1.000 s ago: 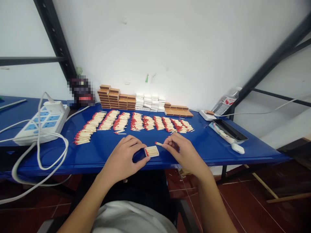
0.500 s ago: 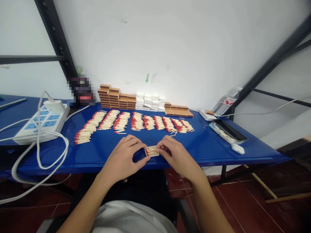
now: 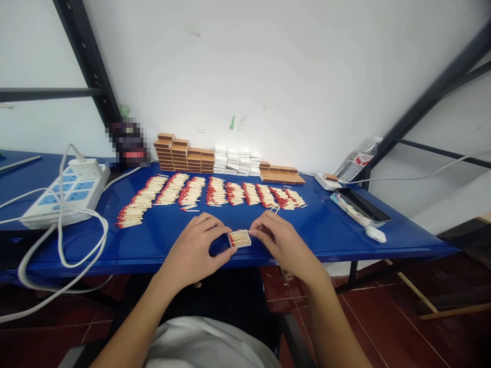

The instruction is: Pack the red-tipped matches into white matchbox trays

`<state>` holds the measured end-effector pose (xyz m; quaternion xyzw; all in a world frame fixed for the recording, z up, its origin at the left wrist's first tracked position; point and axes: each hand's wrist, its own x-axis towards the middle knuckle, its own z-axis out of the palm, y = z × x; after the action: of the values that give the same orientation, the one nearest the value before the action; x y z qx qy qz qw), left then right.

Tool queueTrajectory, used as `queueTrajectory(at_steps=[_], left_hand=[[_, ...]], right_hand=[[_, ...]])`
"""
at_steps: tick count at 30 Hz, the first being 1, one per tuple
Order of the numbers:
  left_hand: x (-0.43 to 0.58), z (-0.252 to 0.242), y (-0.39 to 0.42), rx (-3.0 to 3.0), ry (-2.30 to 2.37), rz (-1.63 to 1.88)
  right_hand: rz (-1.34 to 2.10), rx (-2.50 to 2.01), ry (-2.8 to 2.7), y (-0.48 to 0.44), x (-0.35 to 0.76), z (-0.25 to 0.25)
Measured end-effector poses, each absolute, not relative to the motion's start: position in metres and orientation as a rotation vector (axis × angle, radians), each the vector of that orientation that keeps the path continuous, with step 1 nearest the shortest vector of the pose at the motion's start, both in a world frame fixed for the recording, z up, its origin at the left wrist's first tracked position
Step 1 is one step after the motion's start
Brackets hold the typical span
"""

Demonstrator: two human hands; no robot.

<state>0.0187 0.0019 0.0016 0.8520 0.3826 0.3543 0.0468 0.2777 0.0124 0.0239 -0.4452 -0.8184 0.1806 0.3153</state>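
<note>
A small open matchbox tray [image 3: 240,238] with red-tipped matches inside sits near the front edge of the blue table [image 3: 161,240]. My left hand [image 3: 197,248] is curled round the tray's left end, thumb and forefinger pinching it. My right hand [image 3: 278,240] rests just right of the tray, fingers bent, fingertips touching its right edge. Whether a match is still between those fingertips I cannot see. Rows of red-tipped matches [image 3: 215,193] lie in piles across the middle of the table beyond both hands.
Stacks of brown matchbox sleeves [image 3: 184,153], white trays [image 3: 236,162] and more brown sleeves [image 3: 282,175] line the wall. A white power strip [image 3: 67,191] with looping cables lies left. A phone [image 3: 362,204], a white device and a plastic bottle [image 3: 356,161] lie right.
My right hand, which held one match to the right of the tray a second ago, has moved left to the tray's edge. The left hand has stayed on the tray.
</note>
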Motion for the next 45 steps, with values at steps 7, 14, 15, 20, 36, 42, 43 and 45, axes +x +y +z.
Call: queueTrajectory(at_steps=[7, 14, 15, 20, 36, 42, 43, 45], left_hand=[[0.019, 0.001, 0.002, 2.597, 1.181, 1.08], [0.018, 0.001, 0.001, 2.61, 1.18, 1.071], [0.018, 0.001, 0.001, 2.611, 1.176, 1.074], [0.019, 0.002, 0.001, 2.606, 1.178, 1.076], [0.018, 0.001, 0.001, 2.601, 1.18, 1.074], [0.018, 0.003, 0.001, 2.595, 1.183, 1.056], [0.018, 0.003, 0.001, 2.595, 1.186, 1.056], [0.018, 0.003, 0.0, 2.598, 1.185, 1.059]], right_hand=[[0.108, -1.482, -1.909, 0.042, 0.351, 0.009], [0.147, -1.473, -1.997, 0.058, 0.344, -0.005], [0.162, -1.442, -2.022, 0.06, 0.341, -0.004], [0.185, -1.472, -2.027, 0.067, 0.34, 0.001], [0.245, -1.479, -2.073, 0.067, 0.346, 0.006], [0.304, -1.439, -2.126, 0.059, 0.34, 0.011], [0.306, -1.431, -2.127, 0.057, 0.338, 0.011], [0.307, -1.414, -2.119, 0.052, 0.335, 0.012]])
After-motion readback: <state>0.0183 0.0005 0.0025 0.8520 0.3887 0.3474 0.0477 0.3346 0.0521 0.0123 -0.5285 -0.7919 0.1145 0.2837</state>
